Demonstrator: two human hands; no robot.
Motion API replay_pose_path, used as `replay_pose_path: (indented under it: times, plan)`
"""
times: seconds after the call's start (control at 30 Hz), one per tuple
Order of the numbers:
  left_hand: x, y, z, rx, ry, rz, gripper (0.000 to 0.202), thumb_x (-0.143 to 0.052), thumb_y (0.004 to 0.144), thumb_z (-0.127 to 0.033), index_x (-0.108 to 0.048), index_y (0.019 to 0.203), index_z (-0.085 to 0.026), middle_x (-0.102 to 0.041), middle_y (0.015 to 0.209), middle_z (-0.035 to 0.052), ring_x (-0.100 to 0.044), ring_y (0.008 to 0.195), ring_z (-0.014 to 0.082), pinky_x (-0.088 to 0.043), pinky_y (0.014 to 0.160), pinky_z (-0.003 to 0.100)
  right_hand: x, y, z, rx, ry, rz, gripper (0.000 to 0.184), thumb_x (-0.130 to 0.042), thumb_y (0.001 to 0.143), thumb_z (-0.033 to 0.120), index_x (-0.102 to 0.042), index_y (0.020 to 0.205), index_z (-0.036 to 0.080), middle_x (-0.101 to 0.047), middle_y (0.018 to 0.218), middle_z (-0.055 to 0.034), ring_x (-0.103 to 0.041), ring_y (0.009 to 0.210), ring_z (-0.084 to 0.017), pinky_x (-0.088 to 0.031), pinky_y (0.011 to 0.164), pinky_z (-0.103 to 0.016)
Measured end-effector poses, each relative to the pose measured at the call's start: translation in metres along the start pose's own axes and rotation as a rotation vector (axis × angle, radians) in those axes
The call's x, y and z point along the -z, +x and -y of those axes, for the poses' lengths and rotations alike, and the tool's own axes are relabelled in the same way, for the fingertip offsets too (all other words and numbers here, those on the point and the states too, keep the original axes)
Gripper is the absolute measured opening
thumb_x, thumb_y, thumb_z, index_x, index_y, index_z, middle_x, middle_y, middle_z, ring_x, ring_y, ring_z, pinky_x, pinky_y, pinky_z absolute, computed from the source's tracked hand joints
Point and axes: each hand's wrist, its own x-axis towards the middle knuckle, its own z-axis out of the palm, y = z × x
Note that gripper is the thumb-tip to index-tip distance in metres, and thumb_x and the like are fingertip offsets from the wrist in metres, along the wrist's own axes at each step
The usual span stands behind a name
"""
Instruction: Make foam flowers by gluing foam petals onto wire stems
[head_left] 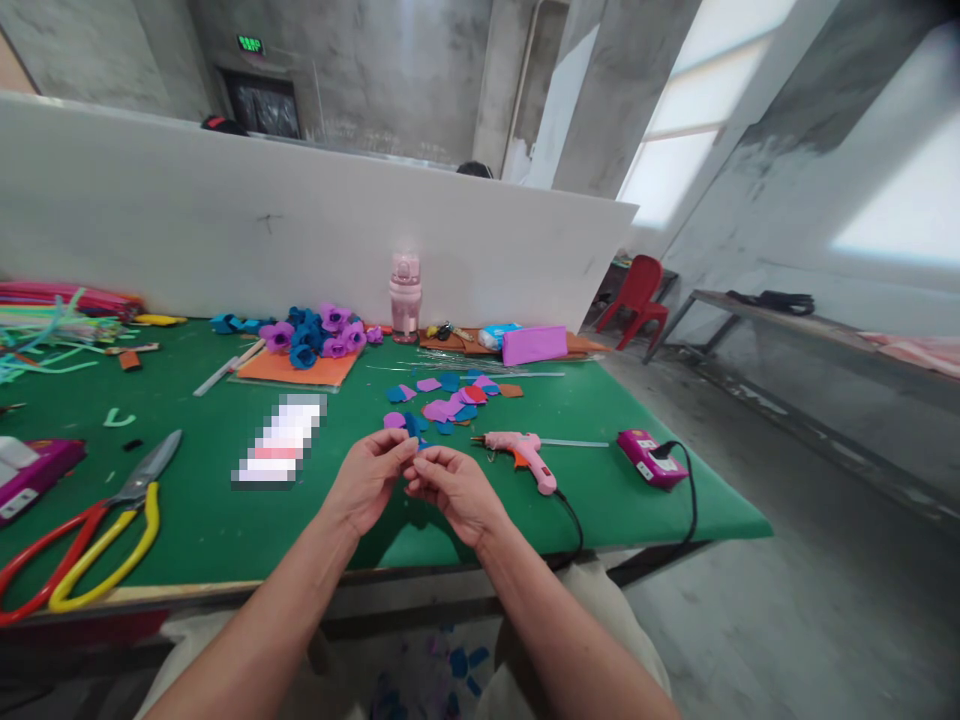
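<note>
My left hand (367, 480) and my right hand (454, 490) meet over the near edge of the green table (225, 520). Their fingers pinch together on a small blue piece of craft material (421, 447), of which only a corner shows between the fingertips. Just beyond the hands lies a scatter of blue, purple and red cut petals (450, 400). A pink glue gun (525, 455) rests on the table to the right of my right hand, its cord running off the front edge.
Scissors with red and yellow handles (97, 530) lie at the near left. Finished purple and blue flowers (315, 335) sit on an orange sheet. A pink bottle (405, 295), a purple pouch (534, 345) and a magenta power strip (651, 458) stand further off. A white partition backs the table.
</note>
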Motion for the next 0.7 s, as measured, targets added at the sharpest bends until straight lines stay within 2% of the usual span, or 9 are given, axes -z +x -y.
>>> replay_pose_path:
  times: [0.23,0.47,0.6,0.7]
  plan:
    - [0.001,0.001,0.001,-0.002,-0.001,0.024,0.024,-0.071,0.062,-0.026,-0.050,0.062,-0.014,-0.049,0.050,-0.0061,-0.043,0.043,0.0036,-0.034,0.043,0.016,0.001,0.000,-0.001,0.005,-0.009,0.009,0.024,-0.073,0.061,0.029,-0.060,0.073,0.012,-0.065,0.067,-0.0015,-0.057,0.054,-0.006,-0.047,0.060,-0.021]
    - [0.000,0.000,0.001,0.008,-0.002,-0.007,0.025,-0.072,0.061,-0.026,-0.050,0.062,-0.014,-0.051,0.053,-0.0053,-0.046,0.046,0.0050,-0.036,0.045,0.017,0.000,0.000,-0.003,0.019,-0.085,-0.017,0.027,-0.073,0.060,0.032,-0.061,0.074,0.013,-0.065,0.066,-0.0020,-0.058,0.054,-0.007,-0.046,0.060,-0.021]
    - [0.006,0.004,-0.002,0.004,0.013,0.026,0.020,-0.072,0.062,-0.028,-0.058,0.066,-0.014,-0.051,0.055,-0.0044,-0.045,0.049,0.0050,-0.036,0.049,0.017,0.000,0.001,-0.002,0.014,-0.043,-0.028,0.026,-0.073,0.060,0.032,-0.062,0.073,0.013,-0.065,0.066,-0.0017,-0.056,0.053,-0.006,-0.046,0.058,-0.021]
    - [0.014,0.008,-0.005,-0.017,0.052,-0.021,0.023,-0.071,0.062,-0.029,-0.065,0.077,-0.013,-0.055,0.060,-0.0028,-0.046,0.053,0.0048,-0.037,0.053,0.017,0.000,0.001,-0.001,0.001,-0.018,-0.035,0.026,-0.074,0.059,0.032,-0.062,0.072,0.013,-0.064,0.065,-0.0009,-0.056,0.052,-0.006,-0.046,0.058,-0.020]
